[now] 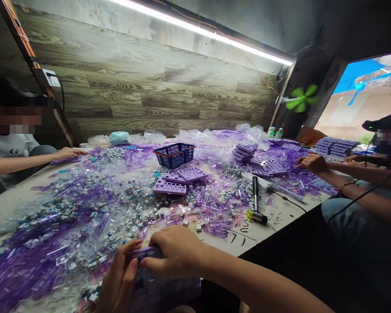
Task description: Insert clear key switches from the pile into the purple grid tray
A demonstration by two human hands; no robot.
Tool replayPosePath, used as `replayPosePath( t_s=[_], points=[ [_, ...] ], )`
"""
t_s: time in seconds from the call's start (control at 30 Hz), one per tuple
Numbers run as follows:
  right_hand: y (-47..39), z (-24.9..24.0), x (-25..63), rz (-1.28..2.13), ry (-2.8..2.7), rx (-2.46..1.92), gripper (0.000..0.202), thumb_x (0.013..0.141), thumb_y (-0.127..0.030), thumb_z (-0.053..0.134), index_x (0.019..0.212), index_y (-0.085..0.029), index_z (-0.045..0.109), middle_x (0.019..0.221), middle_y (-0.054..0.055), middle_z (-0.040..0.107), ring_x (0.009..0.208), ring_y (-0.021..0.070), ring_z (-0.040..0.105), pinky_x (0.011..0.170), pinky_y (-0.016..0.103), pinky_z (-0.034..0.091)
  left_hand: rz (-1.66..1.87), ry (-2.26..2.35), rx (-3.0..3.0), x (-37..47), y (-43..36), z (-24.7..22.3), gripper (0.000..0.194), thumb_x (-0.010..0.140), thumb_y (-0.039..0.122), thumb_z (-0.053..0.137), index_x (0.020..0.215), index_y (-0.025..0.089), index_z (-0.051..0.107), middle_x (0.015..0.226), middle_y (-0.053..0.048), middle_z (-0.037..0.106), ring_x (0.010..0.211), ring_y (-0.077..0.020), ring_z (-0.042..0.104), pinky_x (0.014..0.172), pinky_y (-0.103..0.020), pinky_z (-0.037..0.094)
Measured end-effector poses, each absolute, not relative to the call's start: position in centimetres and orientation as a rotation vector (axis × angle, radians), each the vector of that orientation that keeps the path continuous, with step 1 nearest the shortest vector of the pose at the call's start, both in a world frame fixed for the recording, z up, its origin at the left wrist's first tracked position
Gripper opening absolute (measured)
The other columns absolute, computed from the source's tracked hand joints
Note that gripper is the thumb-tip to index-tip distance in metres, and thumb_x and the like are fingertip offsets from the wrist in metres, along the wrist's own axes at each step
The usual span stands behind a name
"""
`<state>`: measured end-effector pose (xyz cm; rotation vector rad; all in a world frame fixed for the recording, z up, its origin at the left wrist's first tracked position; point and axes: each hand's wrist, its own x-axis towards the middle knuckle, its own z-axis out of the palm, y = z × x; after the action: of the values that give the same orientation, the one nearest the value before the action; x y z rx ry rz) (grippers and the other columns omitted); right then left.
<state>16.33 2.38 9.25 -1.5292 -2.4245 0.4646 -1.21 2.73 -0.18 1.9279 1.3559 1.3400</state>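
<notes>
Both hands are on one purple piece (pixel 141 252) at the near edge of the bench (pixel 226 248). Left hand (pixel 119 276) pinches its left end between thumb and fingers; right hand (pixel 179 250) reaches in from the right, fingers bent over the same top edge, thumb on the near side. Dim greyish-purple body (pixel 169 287) right below; from here I can't tell if it's the same part or a second one.

Just past the right hand: two loose white cubes (pixel 198 227). Left of that, a wide spread of small white-and-blue parts (pixel 124 204) mixed with clear bits, and a heap of purple plastic strips (pixel 35 269) at near left.

Further out: hammer (pixel 256 200) on the right, black handle, yellow face, near black pen marks (pixel 239 234). Mid-bench, slotted purple plates (pixel 171 187) overlap in a loose pile, navy basket (pixel 172 161) with red trim just behind. Another plate stack (pixel 246 150) sits right of that, leaning.

Co-worker's hand (pixel 70 153) over a plate at far left; another co-worker's hand (pixel 314 164) at right, by the purple scrap. Green fan (pixel 302 98) on the back right.
</notes>
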Motion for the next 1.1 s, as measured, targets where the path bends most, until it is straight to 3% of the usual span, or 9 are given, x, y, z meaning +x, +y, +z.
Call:
replayPosePath(
  t_s=[0.2, 0.47, 0.63, 0.8, 0.87, 0.97, 1.03, 1.1],
  points=[
    [2.2, 9.6, 16.5, 0.542, -2.355, -1.582, 0.037, 0.079, -0.051, 0.054, 0.089, -0.017, 0.067, 0.084, 0.008, 0.07, 0.069, 0.0186, 0.061, 0.051, 0.024, 0.027, 1.194, 1.277, 1.807, -0.2, 1.8, 1.2, 0.044, 0.09, 0.059, 0.038, 0.094, 0.022, 0.062, 0.069, 0.0, 0.063, 0.062, -0.0189, 0.06, 0.05, -0.023, 0.049],
    [2.0, 9.9, 16.5, 0.51, -2.333, -1.696, 0.041, 0.078, -0.055, 0.051, 0.092, -0.02, 0.066, 0.086, 0.008, 0.071, 0.074, 0.0239, 0.064, 0.052, 0.026, 0.031, 1.156, 1.2, 1.978, -1.9, 3.3, -0.6, 0.04, 0.092, 0.054, 0.038, 0.097, 0.022, 0.062, 0.085, -0.003, 0.068, 0.076, -0.0208, 0.065, 0.063, -0.024, 0.052],
    [0.6, 9.8, 15.6, 0.395, -2.267, -1.764, 0.038, 0.078, -0.05, 0.053, 0.093, -0.018, 0.066, 0.086, 0.01, 0.07, 0.076, 0.0271, 0.065, 0.058, 0.03, 0.041, 1.051, 1.131, 2.062, -2.4, 3.5, -0.4, 0.041, 0.091, 0.057, 0.038, 0.095, 0.022, 0.059, 0.079, -0.002, 0.066, 0.072, -0.0201, 0.064, 0.062, -0.025, 0.053],
    [1.1, 9.4, 16.9, 0.422, -2.214, -1.505, 0.037, 0.079, -0.052, 0.062, 0.096, -0.019, 0.064, 0.089, 0.005, 0.07, 0.08, 0.0218, 0.066, 0.066, 0.028, 0.047, 1.081, 1.225, 1.967, -1.4, 2.5, 0.7, 0.045, 0.092, 0.06, 0.03, 0.092, 0.022, 0.056, 0.071, 0.0, 0.062, 0.067, -0.0198, 0.061, 0.062, -0.027, 0.051],
    [2.4, 9.1, 19.3, 0.372, -2.102, -1.44, 0.033, 0.082, -0.045, 0.064, 0.103, -0.02, 0.063, 0.096, 0.003, 0.07, 0.085, 0.016, 0.065, 0.072, 0.023, 0.048, 1.059, 1.295, 2.009, -1.1, 2.7, 0.8, 0.05, 0.092, 0.063, 0.027, 0.089, 0.022, 0.056, 0.073, -0.001, 0.062, 0.069, -0.0205, 0.06, 0.061, -0.028, 0.05],
    [4.5, 8.0, 24.8, -0.131, -1.842, -1.862, 0.021, 0.092, -0.021, 0.052, 0.11, -0.018, 0.062, 0.105, 0.005, 0.068, 0.095, 0.0134, 0.062, 0.082, 0.022, 0.046, 0.959, 1.346, 2.143, -1.4, 3.6, 0.3, 0.052, 0.089, 0.066, 0.031, 0.091, 0.022, 0.059, 0.084, -0.003, 0.065, 0.08, -0.0227, 0.063, 0.068, -0.03, 0.051],
    [5.3, 7.0, 28.6, -0.263, -1.694, -2.052, 0.032, 0.088, -0.003, 0.044, 0.113, -0.01, 0.062, 0.112, 0.014, 0.064, 0.109, 0.0229, 0.056, 0.09, 0.033, 0.044, 0.896, 1.329, 2.225, -1.9, 4.4, -0.4, 0.048, 0.089, 0.063, 0.036, 0.099, 0.023, 0.06, 0.097, -0.004, 0.066, 0.092, -0.0233, 0.063, 0.076, -0.032, 0.053],
    [5.5, 5.8, 31.7, -0.334, -1.622, -2.164, 0.037, 0.085, 0.003, 0.04, 0.112, -0.008, 0.063, 0.118, 0.017, 0.062, 0.12, 0.0304, 0.047, 0.094, 0.041, 0.041, 0.877, 1.319, 2.305, -2.2, 5.0, -1.0, 0.046, 0.09, 0.06, 0.038, 0.11, 0.024, 0.059, 0.112, -0.004, 0.064, 0.108, -0.0239, 0.059, 0.088, -0.036, 0.05]
  ],
)
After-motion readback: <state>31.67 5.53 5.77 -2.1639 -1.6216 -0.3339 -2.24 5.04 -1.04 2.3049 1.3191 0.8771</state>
